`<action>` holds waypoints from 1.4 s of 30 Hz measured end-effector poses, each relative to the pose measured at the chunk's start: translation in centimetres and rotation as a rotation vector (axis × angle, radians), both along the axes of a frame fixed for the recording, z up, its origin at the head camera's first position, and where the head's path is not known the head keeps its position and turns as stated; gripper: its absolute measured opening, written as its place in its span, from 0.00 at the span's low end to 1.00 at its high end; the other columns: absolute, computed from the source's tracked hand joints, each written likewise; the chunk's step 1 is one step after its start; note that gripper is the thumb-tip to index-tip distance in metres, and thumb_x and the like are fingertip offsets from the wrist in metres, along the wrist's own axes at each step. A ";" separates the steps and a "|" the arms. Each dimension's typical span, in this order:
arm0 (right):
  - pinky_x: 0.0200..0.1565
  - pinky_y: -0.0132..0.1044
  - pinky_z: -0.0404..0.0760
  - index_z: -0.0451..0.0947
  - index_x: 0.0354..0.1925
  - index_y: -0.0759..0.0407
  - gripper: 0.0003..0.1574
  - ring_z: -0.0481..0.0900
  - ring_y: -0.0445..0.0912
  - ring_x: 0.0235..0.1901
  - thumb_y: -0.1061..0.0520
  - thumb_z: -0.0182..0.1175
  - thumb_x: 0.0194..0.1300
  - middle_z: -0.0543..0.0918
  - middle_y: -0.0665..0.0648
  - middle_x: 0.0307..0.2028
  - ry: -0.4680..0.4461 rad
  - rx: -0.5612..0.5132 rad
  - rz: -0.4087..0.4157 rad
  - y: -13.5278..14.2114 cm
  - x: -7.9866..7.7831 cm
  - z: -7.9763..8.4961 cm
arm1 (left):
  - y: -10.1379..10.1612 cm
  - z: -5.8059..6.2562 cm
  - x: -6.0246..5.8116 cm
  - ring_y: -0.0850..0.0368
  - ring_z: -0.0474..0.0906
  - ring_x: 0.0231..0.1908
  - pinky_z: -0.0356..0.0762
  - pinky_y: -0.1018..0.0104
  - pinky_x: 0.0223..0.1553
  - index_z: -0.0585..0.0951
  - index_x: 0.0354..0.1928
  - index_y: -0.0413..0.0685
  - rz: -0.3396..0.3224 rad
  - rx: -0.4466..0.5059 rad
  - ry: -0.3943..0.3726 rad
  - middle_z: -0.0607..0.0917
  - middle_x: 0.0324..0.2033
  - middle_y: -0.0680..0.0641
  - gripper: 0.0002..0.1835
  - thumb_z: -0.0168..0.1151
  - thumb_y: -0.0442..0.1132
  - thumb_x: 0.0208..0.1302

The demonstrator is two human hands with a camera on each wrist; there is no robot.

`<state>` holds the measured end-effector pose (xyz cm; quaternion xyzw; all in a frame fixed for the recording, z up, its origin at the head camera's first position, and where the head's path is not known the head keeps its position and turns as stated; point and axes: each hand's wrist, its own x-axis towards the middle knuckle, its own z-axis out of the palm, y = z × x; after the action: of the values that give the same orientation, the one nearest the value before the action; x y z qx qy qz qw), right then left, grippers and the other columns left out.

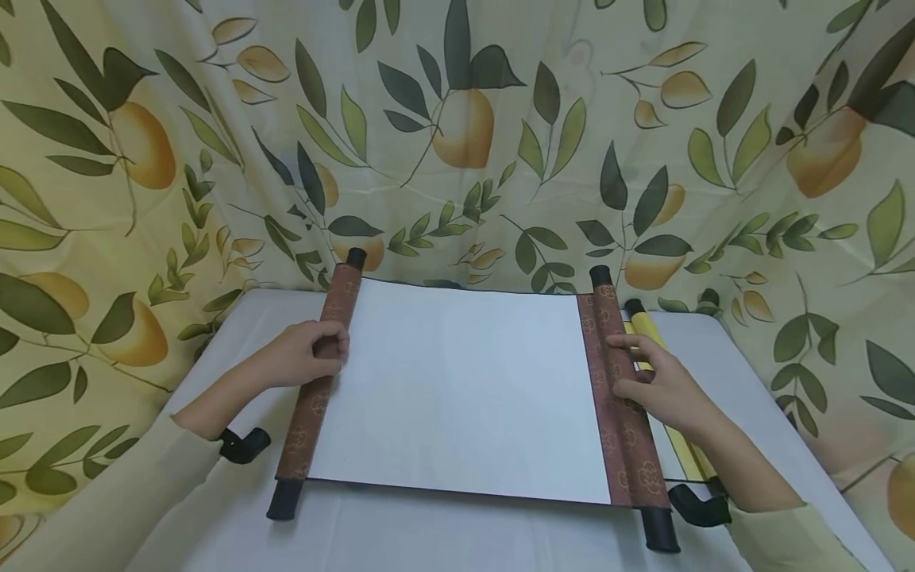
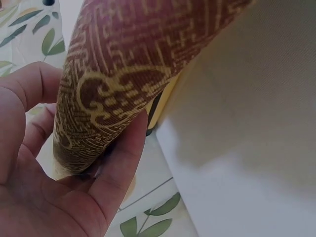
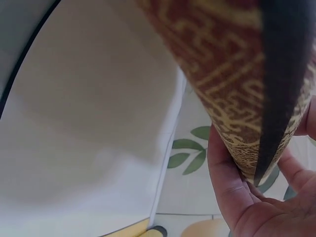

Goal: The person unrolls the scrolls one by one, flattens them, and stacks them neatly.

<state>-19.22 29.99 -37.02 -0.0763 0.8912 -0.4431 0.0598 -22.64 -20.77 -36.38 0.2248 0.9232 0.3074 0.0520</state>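
A scroll lies unrolled between two hands, its blank white sheet (image 1: 465, 389) spread towards the middle of the head view. My left hand (image 1: 310, 353) grips the brown patterned left roller (image 1: 306, 429) near its middle. On the other side, my right hand (image 1: 661, 385) holds the matching right roller (image 1: 638, 453), with thumb and fingers on it. Black knobs cap both rollers. In the left wrist view the fingers of the left hand (image 2: 44, 197) curl round the gold-patterned roller (image 2: 123, 89). The right wrist view shows the right hand (image 3: 271, 215) cupping its roller (image 3: 227, 84) from below.
Beneath the right roller and right forearm lies a second scroll with a yellow roller (image 1: 686, 453). Both scrolls are over a table with a white cover (image 1: 457, 544). A leaf-and-fruit patterned curtain (image 1: 457, 206) hangs behind the table and at its sides.
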 end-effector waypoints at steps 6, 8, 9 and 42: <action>0.33 0.43 0.79 0.55 0.66 0.50 0.40 0.74 0.62 0.47 0.62 0.58 0.58 0.59 0.68 0.60 0.010 0.042 0.000 0.2 0.1 0.1 | -0.3 -0.2 -0.1 0.56 0.67 0.29 0.67 0.63 0.29 0.77 0.32 0.53 -0.017 -0.006 0.030 0.76 0.27 0.53 0.05 0.62 0.35 0.54; 0.32 0.42 0.79 0.55 0.66 0.49 0.40 0.74 0.61 0.46 0.62 0.58 0.58 0.59 0.68 0.60 0.012 0.060 -0.002 0.4 0.1 0.2 | -0.4 -0.3 -0.2 0.56 0.67 0.28 0.66 0.63 0.28 0.75 0.31 0.52 -0.017 -0.011 0.041 0.75 0.24 0.53 0.06 0.64 0.36 0.54; 0.32 0.42 0.79 0.55 0.66 0.50 0.40 0.74 0.61 0.46 0.61 0.58 0.58 0.60 0.69 0.59 0.012 0.069 -0.004 0.4 0.2 0.2 | -0.5 -0.3 -0.2 0.56 0.66 0.27 0.66 0.63 0.27 0.75 0.31 0.51 -0.013 -0.013 0.043 0.74 0.24 0.53 0.07 0.65 0.36 0.53; 0.29 0.41 0.78 0.54 0.66 0.51 0.41 0.74 0.62 0.45 0.60 0.58 0.57 0.58 0.70 0.60 -0.035 0.183 -0.018 2.6 1.2 -0.1 | -1.3 -0.7 -0.2 0.56 0.66 0.25 0.65 0.65 0.23 0.73 0.31 0.50 0.021 -0.065 -0.026 0.73 0.25 0.51 0.06 0.60 0.34 0.54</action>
<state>-18.06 32.61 -37.17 -0.0549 0.9275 -0.3615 0.0781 -22.81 -22.12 -37.06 0.2093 0.9342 0.2806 0.0681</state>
